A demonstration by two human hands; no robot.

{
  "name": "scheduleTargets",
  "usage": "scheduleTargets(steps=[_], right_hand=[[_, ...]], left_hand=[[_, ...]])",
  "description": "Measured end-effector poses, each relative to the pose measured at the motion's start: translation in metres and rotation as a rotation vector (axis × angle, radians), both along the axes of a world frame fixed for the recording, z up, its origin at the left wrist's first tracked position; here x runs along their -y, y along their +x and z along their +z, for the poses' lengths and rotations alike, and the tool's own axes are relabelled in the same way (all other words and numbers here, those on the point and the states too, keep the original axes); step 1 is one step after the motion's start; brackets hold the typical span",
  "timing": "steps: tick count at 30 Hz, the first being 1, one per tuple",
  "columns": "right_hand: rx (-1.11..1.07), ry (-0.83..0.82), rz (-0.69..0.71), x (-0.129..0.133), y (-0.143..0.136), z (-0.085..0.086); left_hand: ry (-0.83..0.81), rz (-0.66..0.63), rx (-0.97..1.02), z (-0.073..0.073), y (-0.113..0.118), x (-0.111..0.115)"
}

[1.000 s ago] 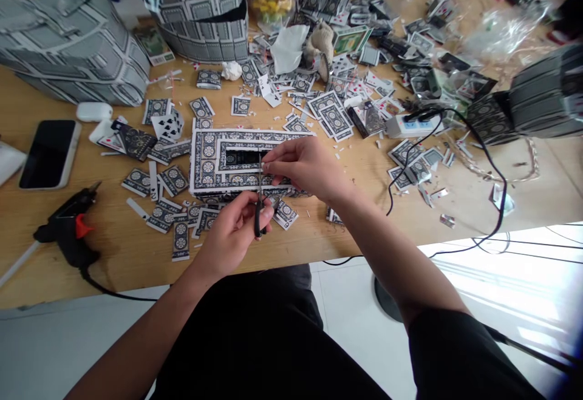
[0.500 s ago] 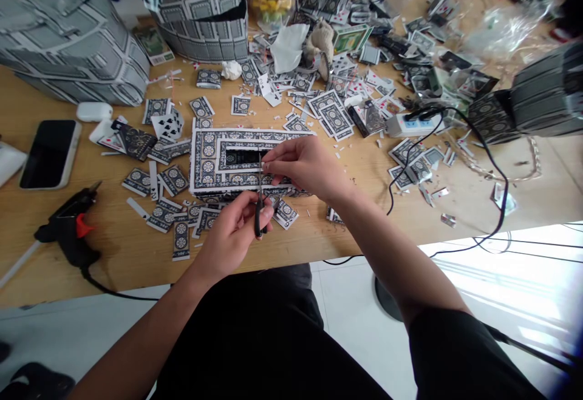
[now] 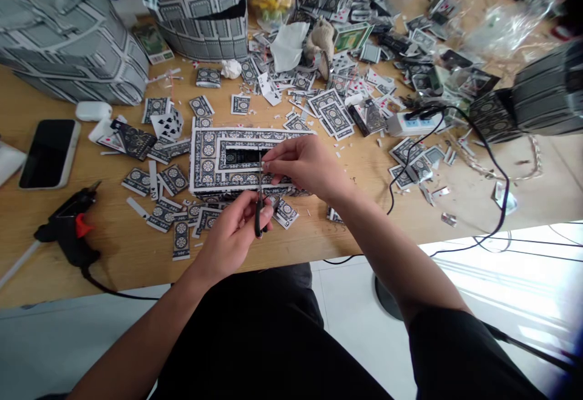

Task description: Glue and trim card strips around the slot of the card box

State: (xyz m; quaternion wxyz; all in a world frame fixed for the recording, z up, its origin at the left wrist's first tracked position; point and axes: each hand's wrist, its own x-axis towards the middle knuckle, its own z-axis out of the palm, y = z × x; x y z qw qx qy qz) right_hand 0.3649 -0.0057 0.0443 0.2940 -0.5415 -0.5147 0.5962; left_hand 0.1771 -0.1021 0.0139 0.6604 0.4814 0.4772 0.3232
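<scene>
My left hand is closed round the black handles of a small pair of scissors, whose blades point away from me. Just beyond, a box covered in playing cards lies on the table, with a dark rectangular slot in its top. The blade tips reach over this slot. My right hand is pinched beside the blades, above the right part of the box. Whatever sits between its fingertips is too small to make out.
Cut cards lie around the box. At the left are a glue gun and a phone. Card-covered bags stand behind. A power strip with a black cable is at the right, below a heap of cards and wrappers.
Both hands, the scissors and the box stay almost exactly where they were. A dark shape on the floor at the lower left has mostly gone from view.
</scene>
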Motion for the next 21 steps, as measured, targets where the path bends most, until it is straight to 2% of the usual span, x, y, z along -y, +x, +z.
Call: scheduleTargets(steps=[10,21], right_hand=[[0.006,-0.007,-0.001,0.0,0.0,0.001],[-0.006,-0.008,-0.006,0.0004,-0.0005,0.0007]], left_hand=[[0.012,-0.019,-0.04,-0.0021,-0.0017,0.0006],[0.027,-0.027,-0.086,0.0025,-0.0008,0.0005]])
